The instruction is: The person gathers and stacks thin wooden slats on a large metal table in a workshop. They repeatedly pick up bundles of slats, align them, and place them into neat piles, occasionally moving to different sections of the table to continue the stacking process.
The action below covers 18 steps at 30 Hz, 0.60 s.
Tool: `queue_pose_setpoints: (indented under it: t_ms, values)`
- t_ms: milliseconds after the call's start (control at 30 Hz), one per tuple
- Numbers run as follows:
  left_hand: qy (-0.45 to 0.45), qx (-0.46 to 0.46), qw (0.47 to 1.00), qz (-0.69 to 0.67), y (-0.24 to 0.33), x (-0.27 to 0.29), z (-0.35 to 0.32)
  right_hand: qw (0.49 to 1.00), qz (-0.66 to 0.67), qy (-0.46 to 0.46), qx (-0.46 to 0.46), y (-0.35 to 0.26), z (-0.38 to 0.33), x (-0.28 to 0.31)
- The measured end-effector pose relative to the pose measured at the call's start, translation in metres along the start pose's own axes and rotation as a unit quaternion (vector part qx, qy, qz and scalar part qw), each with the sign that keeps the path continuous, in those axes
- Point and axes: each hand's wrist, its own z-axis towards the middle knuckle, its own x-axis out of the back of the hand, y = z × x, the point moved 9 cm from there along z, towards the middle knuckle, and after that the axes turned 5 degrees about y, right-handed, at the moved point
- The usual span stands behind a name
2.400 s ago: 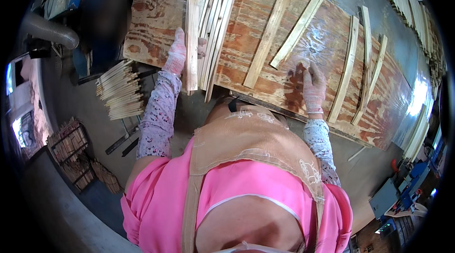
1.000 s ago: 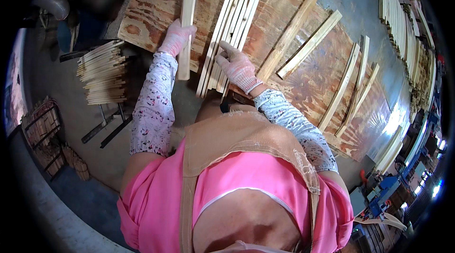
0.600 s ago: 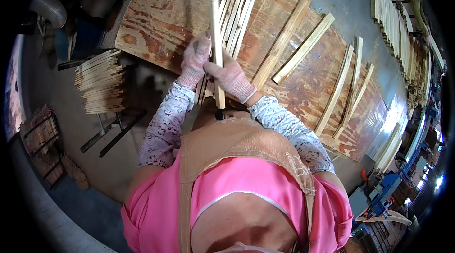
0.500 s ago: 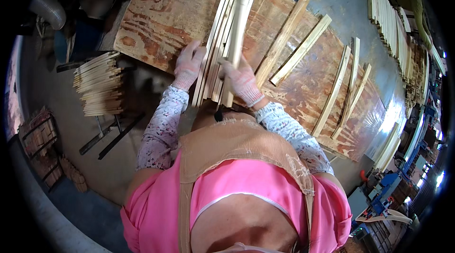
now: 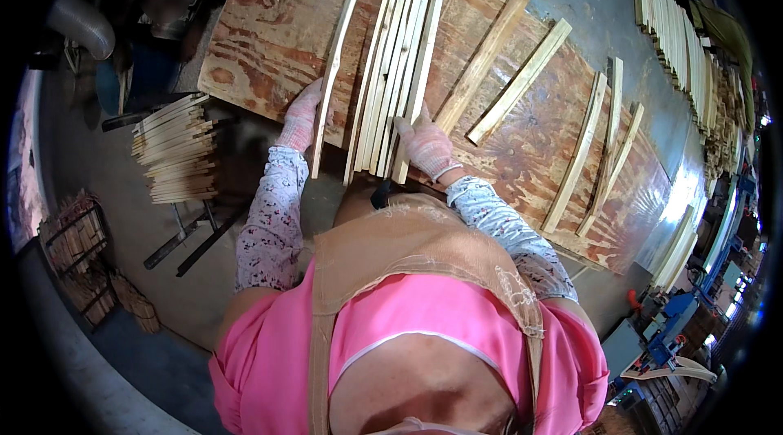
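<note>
A bundle of pale wooden strips (image 5: 390, 68) lies side by side on the worn plywood table (image 5: 269, 11), their near ends sticking out over its edge. My left hand (image 5: 300, 119), in a pinkish knitted glove, is closed at the lower part of a single strip (image 5: 337, 52) standing apart left of the bundle. Its fingers are partly hidden behind that strip. My right hand (image 5: 427, 145), gloved alike, grips the bundle's rightmost strip (image 5: 423, 60) near its lower end, thumb on the left side and fingers on the right.
Two separate strips (image 5: 522, 80) lie right of my right hand, and further right are three more (image 5: 577, 154). A stack of short wood pieces (image 5: 175, 150) rests on a stand at left. Long strips (image 5: 665, 19) are piled at the far right, near blue machinery (image 5: 673, 317).
My left hand has moved left, with one strip now apart from the bundle. The strip raised in my right hand has come down against the bundle's right side.
</note>
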Motion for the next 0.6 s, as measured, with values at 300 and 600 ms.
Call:
queue_pose_setpoints:
  t_ms: [300,600]
  values:
    - [-0.140,0.042,0.979,-0.140,-0.002,-0.012,0.000,1.000,0.026,-0.007,-0.012,-0.017,-0.016,0.018]
    - [-0.002,-0.183,0.728,0.661,0.025,-0.056,0.016,0.996,0.074,-0.053,-0.003,-0.023,-0.033,0.044]
